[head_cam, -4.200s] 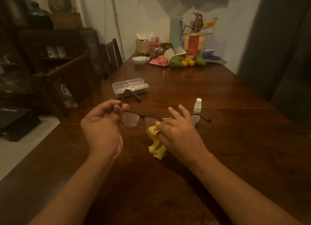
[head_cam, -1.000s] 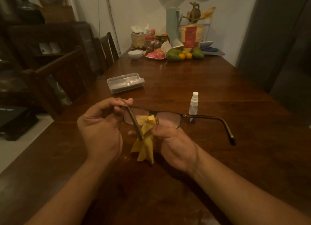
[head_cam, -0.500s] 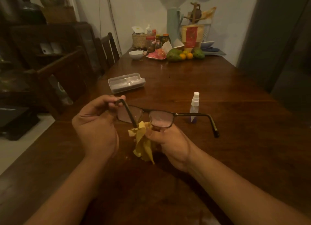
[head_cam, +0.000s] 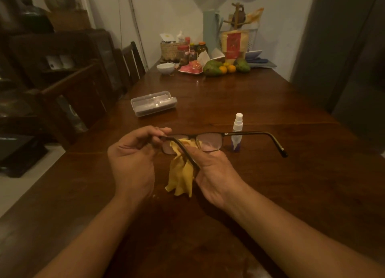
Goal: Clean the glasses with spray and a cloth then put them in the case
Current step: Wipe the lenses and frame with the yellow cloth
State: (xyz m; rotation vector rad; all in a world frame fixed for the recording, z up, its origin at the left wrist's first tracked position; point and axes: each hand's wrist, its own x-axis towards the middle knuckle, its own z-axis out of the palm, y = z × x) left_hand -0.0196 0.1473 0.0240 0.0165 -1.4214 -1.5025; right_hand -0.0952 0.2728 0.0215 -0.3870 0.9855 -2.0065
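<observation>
The left hand [head_cam: 133,159] pinches the glasses [head_cam: 210,141] at the hinge corner, above the table [head_cam: 281,190]. The right hand [head_cam: 214,169] pinches a yellow cloth [head_cam: 181,177] against a lens. At 11 o'clock a clear case [head_cam: 153,103] lies shut; I cannot tell what it holds. At 1 o'clock the spray bottle [head_cam: 237,136] stands upright.

The cloth [head_cam: 180,181] is yellow, the glasses [head_cam: 210,142] dark-framed, the spray bottle [head_cam: 237,125] white-topped, the case [head_cam: 153,103] clear grey, the table [head_cam: 281,184] reddish-brown with wood grain.

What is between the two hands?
A yellow cloth hangs between the left hand and the right hand, under the glasses, in the head view.
</observation>
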